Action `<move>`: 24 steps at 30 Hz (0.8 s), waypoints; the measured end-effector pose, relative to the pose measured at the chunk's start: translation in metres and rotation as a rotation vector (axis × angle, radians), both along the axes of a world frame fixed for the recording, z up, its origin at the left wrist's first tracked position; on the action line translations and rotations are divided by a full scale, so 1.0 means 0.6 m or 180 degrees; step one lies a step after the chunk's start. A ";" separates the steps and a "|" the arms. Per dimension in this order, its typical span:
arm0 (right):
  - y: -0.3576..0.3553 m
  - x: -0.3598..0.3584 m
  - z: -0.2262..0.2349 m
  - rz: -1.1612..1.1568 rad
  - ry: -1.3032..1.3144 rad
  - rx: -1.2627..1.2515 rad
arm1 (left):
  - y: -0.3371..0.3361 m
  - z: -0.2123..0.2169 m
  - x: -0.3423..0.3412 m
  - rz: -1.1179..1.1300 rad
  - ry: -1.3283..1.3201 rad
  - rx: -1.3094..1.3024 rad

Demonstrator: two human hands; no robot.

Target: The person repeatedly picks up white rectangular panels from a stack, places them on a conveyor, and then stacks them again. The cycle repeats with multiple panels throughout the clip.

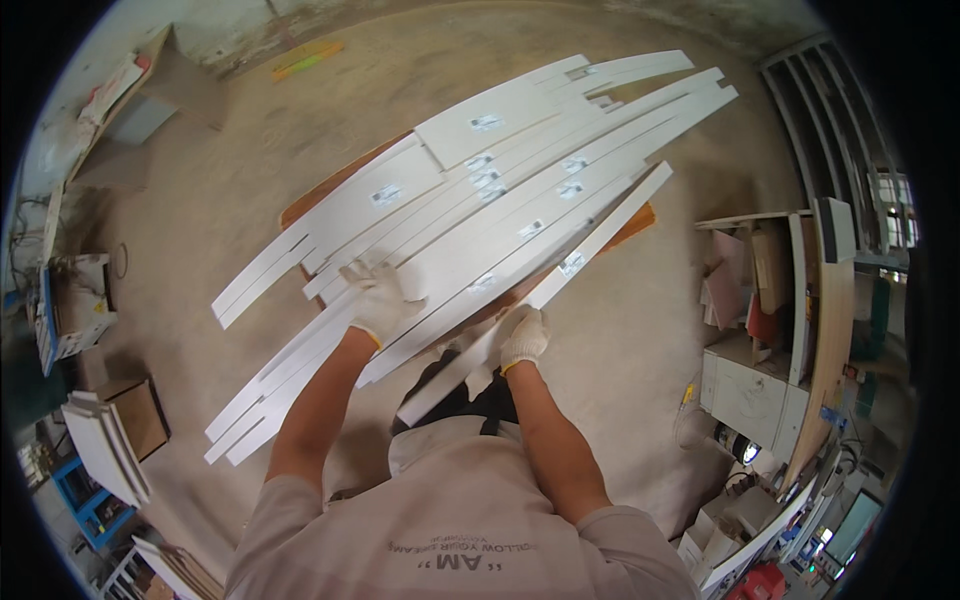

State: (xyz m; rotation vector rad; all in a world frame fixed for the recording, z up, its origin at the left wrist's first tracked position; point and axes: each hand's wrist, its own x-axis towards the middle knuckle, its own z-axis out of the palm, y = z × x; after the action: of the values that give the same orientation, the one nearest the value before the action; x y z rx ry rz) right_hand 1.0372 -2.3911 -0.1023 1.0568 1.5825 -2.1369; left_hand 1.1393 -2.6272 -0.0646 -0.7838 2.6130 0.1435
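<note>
Long white boards (pixel 430 265) of several widths lie side by side in front of me, most with a small printed label stuck on. My left hand (pixel 385 302), in a white knitted glove, is spread with its fingers apart above or against the boards' surface; whether it touches cannot be made out. My right hand (pixel 526 338), gloved alike, is closed round the edge of a narrow white board (pixel 610 225). This board slants from close to my body up to the right, apart from the others. The right fingertips are partly hidden beneath it.
A brown panel (pixel 632 228) shows under the boards. Shelving with board offcuts (pixel 755 285) and a cabinet (pixel 752 398) stand at the right. Left are stacked panels (pixel 105 450), a blue crate (pixel 92 500) and a wooden bench (pixel 165 105). A yellow-green object (pixel 308 60) lies on the far floor.
</note>
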 end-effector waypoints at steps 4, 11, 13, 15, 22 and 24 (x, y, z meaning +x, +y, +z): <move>-0.022 -0.014 0.030 0.0105 0.0174 0.0677 | -0.026 0.009 0.032 0.0104 -0.0346 0.0056; -0.064 -0.054 0.111 0.1060 0.0527 0.2766 | -0.018 -0.006 0.032 0.0137 -0.0187 0.0001; -0.076 -0.066 0.115 0.1208 0.0622 0.2816 | -0.011 -0.004 0.042 0.0151 0.0003 -0.0007; -0.086 -0.081 0.109 0.1359 0.0547 0.2862 | -0.008 0.003 0.057 0.0120 0.0372 -0.0018; -0.093 -0.078 0.068 0.1049 0.0831 0.2875 | -0.031 0.025 0.048 -0.0273 0.0143 0.0298; -0.094 -0.050 0.067 0.0870 0.0894 0.2791 | -0.041 0.026 0.034 -0.0626 -0.0051 -0.0050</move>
State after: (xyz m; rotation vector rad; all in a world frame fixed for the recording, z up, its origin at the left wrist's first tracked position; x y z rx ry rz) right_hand 1.0075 -2.4474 -0.0619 0.6670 2.7286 -1.4388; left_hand 1.1596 -2.6515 -0.0490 -0.5262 2.6605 0.0601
